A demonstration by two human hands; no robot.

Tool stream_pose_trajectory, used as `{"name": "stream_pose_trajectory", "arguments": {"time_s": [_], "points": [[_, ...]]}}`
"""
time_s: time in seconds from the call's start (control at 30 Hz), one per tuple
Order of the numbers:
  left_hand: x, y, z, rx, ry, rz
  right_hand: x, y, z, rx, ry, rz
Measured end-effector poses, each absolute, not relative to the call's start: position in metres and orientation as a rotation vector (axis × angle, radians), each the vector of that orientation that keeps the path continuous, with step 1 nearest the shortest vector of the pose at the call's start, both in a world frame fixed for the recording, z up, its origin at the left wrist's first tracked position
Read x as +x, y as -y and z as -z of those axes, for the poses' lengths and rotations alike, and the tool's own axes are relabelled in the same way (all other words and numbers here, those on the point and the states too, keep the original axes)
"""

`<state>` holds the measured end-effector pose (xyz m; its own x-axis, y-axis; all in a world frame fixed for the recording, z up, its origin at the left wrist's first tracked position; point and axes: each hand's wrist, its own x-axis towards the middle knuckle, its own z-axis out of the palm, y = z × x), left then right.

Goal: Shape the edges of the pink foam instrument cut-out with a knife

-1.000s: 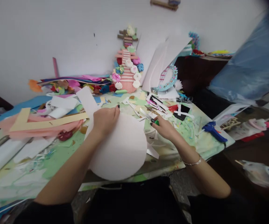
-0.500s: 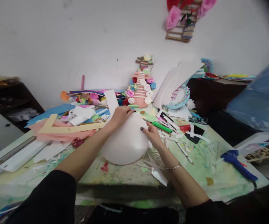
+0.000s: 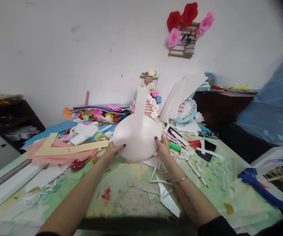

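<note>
A white paper cutout with a round body and a straight neck is held up in front of me, its neck pointing upward. My left hand grips its lower left edge, thumb on the front. On the right edge, my right hand pinches the paper in the same way. A green-handled cutter shows just right of my right hand, its other end hidden behind the fingers. Behind the cutout stands a pink guitar-shaped craft with paper flowers, partly covered by the neck.
White paper offcuts lie near my right forearm. A blue glue gun rests at the table's right, beyond a black phone. Peach paper and a cream L-shaped strip lie left. White sheets lean against the wall.
Both hands have shifted to the cutout's two sides, and it now stands more upright, facing me. The right hand has gone from holding the cutter to holding the paper's edge. My view has tilted up.
</note>
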<state>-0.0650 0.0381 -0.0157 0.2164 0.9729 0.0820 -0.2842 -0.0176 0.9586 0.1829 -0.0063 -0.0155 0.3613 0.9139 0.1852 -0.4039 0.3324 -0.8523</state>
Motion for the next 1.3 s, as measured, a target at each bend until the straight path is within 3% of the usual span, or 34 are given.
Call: {"name": "stream_pose_trajectory", "arguments": {"time_s": [0.57, 0.97, 1.3], "points": [[-0.049, -0.023, 0.033, 0.661, -0.696, -1.26, 0.189, 0.009, 0.04, -0.9, 0.834, -1.104], [-0.052, -0.01, 0.028, 0.889, -0.792, -1.053, 0.188, 0.016, 0.032, -0.898, 0.866, -1.061], [-0.05, -0.011, 0.027, 0.859, -0.83, -1.113, 0.189, 0.019, 0.023, -0.892, 0.926, -1.072]]}}
